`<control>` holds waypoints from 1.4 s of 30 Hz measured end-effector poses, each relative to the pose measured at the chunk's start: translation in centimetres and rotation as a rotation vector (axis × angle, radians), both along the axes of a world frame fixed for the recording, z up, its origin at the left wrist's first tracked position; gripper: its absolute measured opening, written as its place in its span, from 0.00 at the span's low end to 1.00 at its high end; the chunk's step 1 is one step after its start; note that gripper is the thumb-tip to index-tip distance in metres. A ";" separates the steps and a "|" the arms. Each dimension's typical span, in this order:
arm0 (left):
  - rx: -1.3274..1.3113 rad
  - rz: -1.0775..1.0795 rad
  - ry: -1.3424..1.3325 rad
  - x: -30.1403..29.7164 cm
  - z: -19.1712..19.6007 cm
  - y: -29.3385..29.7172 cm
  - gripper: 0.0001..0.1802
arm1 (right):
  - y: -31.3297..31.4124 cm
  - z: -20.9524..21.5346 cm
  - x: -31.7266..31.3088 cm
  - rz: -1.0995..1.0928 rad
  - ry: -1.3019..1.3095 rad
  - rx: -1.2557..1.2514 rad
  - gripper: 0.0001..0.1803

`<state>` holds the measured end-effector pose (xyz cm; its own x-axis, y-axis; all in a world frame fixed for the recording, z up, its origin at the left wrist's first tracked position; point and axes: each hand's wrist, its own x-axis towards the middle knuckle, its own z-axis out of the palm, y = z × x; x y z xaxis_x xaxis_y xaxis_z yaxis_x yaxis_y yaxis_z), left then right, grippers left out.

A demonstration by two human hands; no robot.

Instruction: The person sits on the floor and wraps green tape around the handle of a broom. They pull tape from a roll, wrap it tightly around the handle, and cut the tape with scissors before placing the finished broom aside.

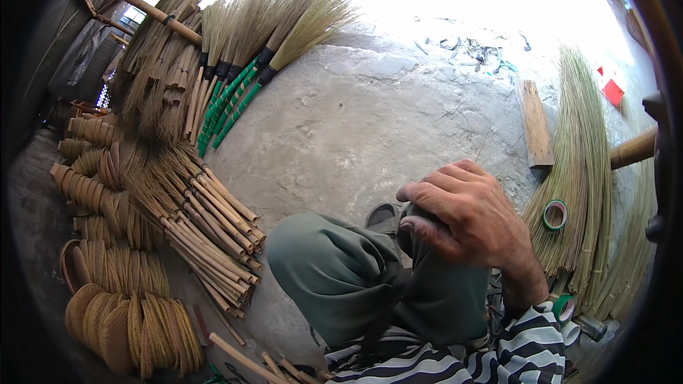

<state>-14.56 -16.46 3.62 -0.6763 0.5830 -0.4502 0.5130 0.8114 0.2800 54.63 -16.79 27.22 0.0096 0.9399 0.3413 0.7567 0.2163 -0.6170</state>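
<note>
My right hand [469,220] lies over my right knee, its back turned up. The fingers curl round the front of the knee, and the thumb bends in on the near side. Dark green trousers [445,299] cover both my legs, which are drawn up in front of me. Right of this hand, a long bundle of pale green broom grass [580,142] lies on the floor. A roll of green tape [555,215] rests on that bundle, and another green roll [564,307] stands beside my striped sleeve [526,348]. My left hand is out of sight.
Bamboo-handled grass brooms [220,231] are piled at the left, with green-wrapped brooms [231,110] leaning behind them. Stacked tan woven pieces [135,327] fill the near left. A wooden block [535,124] lies beside the grass, and a bamboo pole [633,148] juts in from the right.
</note>
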 end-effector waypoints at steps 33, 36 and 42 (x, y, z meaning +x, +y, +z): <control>-0.201 -0.453 0.494 1.5 14.2 26.1 0.33 | -0.8 -1.4 -0.3 -0.050 -0.012 0.077 0.18; -0.270 -0.476 0.586 2.4 17.1 29.0 0.33 | -0.8 -1.6 -0.3 -0.045 -0.015 0.076 0.18; -0.405 -0.549 0.730 5.2 21.6 33.3 0.33 | -1.0 -1.4 -0.1 -0.052 -0.026 0.060 0.19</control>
